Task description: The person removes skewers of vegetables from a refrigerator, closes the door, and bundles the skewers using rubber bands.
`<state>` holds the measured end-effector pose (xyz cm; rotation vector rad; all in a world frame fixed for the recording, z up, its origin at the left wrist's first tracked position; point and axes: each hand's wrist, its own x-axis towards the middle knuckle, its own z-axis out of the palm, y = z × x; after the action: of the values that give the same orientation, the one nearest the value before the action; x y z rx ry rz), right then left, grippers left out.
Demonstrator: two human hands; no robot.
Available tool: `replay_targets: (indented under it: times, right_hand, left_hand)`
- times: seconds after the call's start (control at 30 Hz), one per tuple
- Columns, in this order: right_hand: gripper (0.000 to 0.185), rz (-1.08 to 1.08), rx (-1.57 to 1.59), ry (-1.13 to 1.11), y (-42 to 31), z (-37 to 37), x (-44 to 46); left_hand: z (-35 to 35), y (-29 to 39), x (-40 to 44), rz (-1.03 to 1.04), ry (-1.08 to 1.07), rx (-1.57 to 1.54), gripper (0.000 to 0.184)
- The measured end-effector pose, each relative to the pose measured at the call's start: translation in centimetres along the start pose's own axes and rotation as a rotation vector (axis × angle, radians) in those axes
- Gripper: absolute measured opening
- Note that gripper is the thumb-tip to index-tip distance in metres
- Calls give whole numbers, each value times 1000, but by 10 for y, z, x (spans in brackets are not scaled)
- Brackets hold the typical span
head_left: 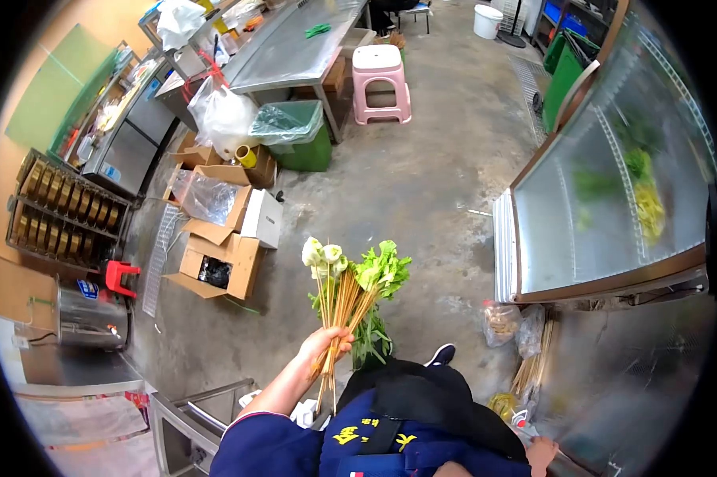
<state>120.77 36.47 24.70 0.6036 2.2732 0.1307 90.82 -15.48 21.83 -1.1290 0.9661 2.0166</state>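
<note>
My left hand (325,347) is wrapped round a bunch of bamboo skewers (344,306), held upright in front of my body. Pale white-green vegetable pieces (323,254) sit on the skewer tops at the left. Leafy greens (384,270) top those at the right, and darker long leaves (368,338) hang below them. At the lower right edge, my right hand (543,451) is low beside a metal edge; its fingers are mostly hidden, so I cannot tell what it touches.
A glass-door fridge (604,199) with greens inside stands at right. Plastic bags (501,322) and loose skewers (537,362) lie below it. Open cardboard boxes (223,258), a green bin (307,151), a steel table (295,56) and a pink stool (380,83) stand ahead.
</note>
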Motion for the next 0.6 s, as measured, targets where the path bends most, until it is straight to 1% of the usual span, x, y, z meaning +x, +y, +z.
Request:
replay_targets:
  times: [0.07,0.1,0.13,0.17,0.2,0.27,0.3,0.4,0.43,0.47,0.53,0.6]
  right_hand:
    - [33,174,-137,-446,-26,-55,-39]
    - [33,194,-117,-423,-26,-54,-41]
    - [33,177,-68,-358,-25,-46,-37]
    - [33,157,-25,-301,-22,-38,-33]
    - [34,138,18,-251,-22,-28,-28]
    - [34,104,99,-180,-19,-11,-16]
    - [34,83,134,-154,-18,-2,-9]
    - [35,40,226,-118,-14,23,4]
    - [36,28,250,-113,-13,30,8]
    - [36,16,273,-111,-12,39,9]
    - [37,0,311,-106,-9,54,12]
    - [37,-14,345,-116,-6,71,13]
  left_hand:
    - [-20,2,-4,-18,-17,4,12]
    - [-26,4,-8,-29,-30,2,12]
    - [-32,4,-12,-28,-42,-1,13]
    - [-37,-1,-16,18,-8,-19,15]
    - [-42,-5,-24,19,-31,-39,15]
    - [-48,-11,-44,25,-78,-70,15]
    - [-48,-14,-55,30,-67,-71,14]
    - [-70,-22,-74,-24,-232,-115,15]
    - [-51,-23,-92,56,-13,-43,13]
    - [-63,-24,-92,36,-114,-101,11]
    - [-75,-29,-93,75,-113,-188,11]
    - [-84,-36,-103,117,-101,-208,11]
